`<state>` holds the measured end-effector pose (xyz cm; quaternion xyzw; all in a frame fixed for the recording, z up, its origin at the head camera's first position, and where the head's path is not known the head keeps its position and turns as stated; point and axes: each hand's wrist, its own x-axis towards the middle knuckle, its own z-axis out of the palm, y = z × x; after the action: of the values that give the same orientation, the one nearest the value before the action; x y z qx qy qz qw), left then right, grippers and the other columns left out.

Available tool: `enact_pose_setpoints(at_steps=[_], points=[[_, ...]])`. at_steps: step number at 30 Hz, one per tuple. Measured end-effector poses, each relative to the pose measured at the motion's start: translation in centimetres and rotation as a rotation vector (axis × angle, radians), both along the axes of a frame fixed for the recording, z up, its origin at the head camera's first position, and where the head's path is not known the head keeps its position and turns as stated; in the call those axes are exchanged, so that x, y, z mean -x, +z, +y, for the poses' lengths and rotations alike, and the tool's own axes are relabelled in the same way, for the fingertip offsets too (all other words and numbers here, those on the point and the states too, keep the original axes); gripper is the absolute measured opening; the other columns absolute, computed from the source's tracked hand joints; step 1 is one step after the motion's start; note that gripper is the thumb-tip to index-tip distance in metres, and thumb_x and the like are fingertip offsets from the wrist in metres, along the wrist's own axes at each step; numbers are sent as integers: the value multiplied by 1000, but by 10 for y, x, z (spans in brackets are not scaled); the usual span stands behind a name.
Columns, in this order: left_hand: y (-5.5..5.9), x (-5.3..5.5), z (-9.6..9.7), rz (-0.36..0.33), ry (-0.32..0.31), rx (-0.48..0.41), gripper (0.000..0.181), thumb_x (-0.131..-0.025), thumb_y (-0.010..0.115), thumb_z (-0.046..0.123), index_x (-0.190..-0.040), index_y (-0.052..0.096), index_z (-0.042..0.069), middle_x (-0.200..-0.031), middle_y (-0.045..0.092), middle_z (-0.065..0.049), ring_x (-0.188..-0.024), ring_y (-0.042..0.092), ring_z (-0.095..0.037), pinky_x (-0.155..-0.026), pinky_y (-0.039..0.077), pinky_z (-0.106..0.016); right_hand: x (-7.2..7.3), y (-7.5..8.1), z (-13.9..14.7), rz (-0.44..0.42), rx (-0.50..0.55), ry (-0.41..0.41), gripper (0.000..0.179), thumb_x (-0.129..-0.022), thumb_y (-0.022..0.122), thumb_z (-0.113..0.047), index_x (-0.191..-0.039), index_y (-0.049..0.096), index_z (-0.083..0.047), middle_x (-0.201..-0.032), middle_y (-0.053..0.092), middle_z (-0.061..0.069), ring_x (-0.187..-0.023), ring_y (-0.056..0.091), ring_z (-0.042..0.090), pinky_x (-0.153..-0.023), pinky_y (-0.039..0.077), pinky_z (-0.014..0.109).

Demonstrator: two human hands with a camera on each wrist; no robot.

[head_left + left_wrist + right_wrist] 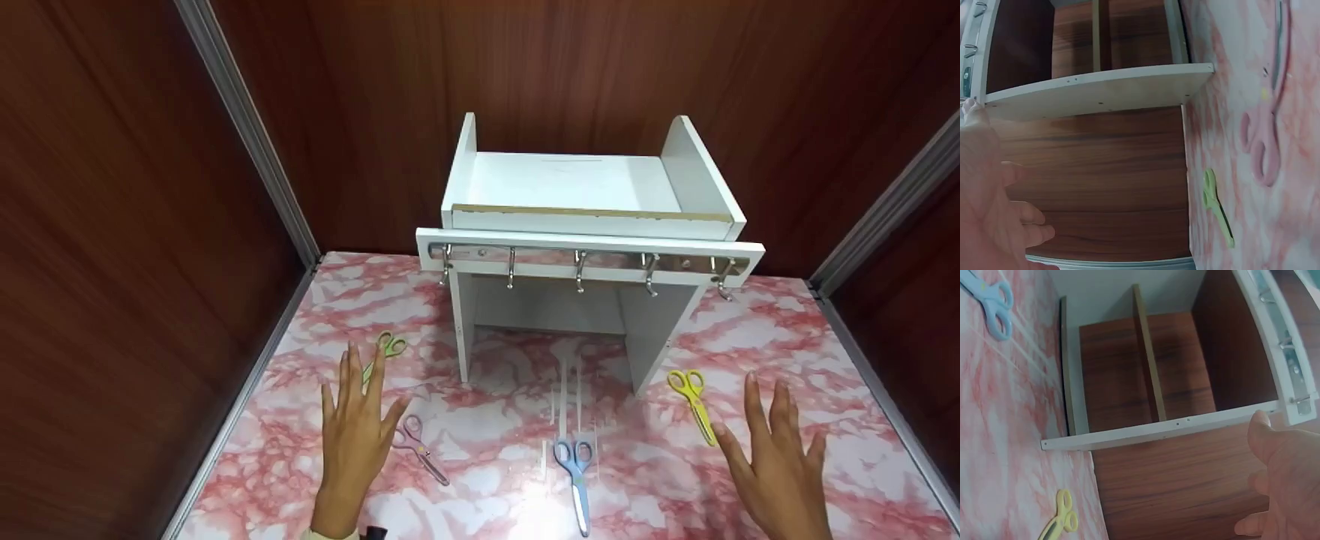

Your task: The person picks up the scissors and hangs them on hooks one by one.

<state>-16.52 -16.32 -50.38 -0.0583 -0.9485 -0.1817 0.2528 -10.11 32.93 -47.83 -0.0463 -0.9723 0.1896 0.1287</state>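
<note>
My left hand (354, 427) is held up with its fingers spread and nothing in it. It overlaps the green scissors (391, 344) and sits beside the pink scissors (420, 448) in the head view. On the other side, my right hand (780, 457) is likewise spread and bare. Just left of its fingertips lie the yellow scissors (694, 405). Blue scissors (576, 480) lie between the hands, blades toward me. All these scissors rest on the table, apart from each other. Both wrist views show the palm side, with fingers partly cut off by the frame.
A white shelf unit (585, 222) with a row of metal hooks (580, 271) along its front stands at the back. Red marbled table covering (495, 420) lies beneath it. Brown wood-grain panels (570, 67) with metal edge strips (247, 127) enclose the back and sides.
</note>
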Motion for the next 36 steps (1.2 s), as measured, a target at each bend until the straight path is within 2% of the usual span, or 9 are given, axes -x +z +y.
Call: enact_pose_setpoints(at_steps=[2,6,9,13,16,19,25,26,36], points=[[6,3,3,37,-10,-53,73,-91,50,56,-151,17,30,-156,12,-12,-142,15,-28,-108,15,-66,-2,-2,0,-8,35,4,73,-99,41,-46,-152,-3,-22,-155,-11,19,-139,0,46,-99,-16,71],[19,9,8,174,-37,-137,63,-90,62,36,-146,36,23,-151,29,-13,-136,32,-30,-106,26,-61,-9,-6,0,-13,109,11,72,-99,43,-43,-152,0,-20,-155,-2,21,-133,15,53,-102,0,73],[29,12,13,256,-70,-214,49,-91,64,27,-137,50,18,-145,40,-10,-130,42,-30,-104,34,-55,-15,-10,-1,-35,138,-9,73,-99,44,-44,-152,0,-20,-155,2,22,-128,22,57,-97,15,75],[46,19,19,320,-144,-384,37,-92,62,20,-128,60,14,-140,48,-4,-125,48,-24,-101,42,-43,-23,-16,0,-73,146,-56,75,-98,44,-47,-152,-2,-21,-155,5,21,-120,31,60,-87,28,74],[61,27,23,365,-218,-500,36,-92,62,13,-128,60,13,-137,51,-1,-122,50,-20,-86,52,-29,-28,-20,2,-117,153,-97,78,-97,42,-51,-151,-4,-19,-155,5,22,-117,37,58,-84,33,72],[81,34,30,422,-286,-566,37,-91,62,4,-127,60,11,-135,53,-2,-121,52,-19,-72,50,-14,-31,-25,5,-170,169,-138,80,-97,39,-54,-151,-7,-18,-154,3,23,-119,35,57,-85,33,72],[131,39,49,540,-385,-628,35,-86,61,-10,-120,61,-5,-127,58,-15,-119,53,-29,-96,46,-27,-31,-34,12,-267,206,-245,84,-94,35,-60,-150,-8,-13,-153,3,26,-126,25,56,-95,27,71],[135,42,50,554,-397,-633,35,-86,61,-10,-120,61,-5,-127,58,-15,-120,53,-29,-103,41,-34,-32,-35,14,-272,214,-253,85,-94,34,-61,-150,-7,-13,-153,3,26,-127,25,56,-96,27,70],[158,66,53,600,-490,-685,35,-82,65,-12,-117,63,-6,-121,61,-19,-116,55,-32,-100,44,-36,-41,-54,29,-172,261,-252,82,-97,40,-51,-150,1,-4,-151,14,29,-123,29,57,-95,30,68]])
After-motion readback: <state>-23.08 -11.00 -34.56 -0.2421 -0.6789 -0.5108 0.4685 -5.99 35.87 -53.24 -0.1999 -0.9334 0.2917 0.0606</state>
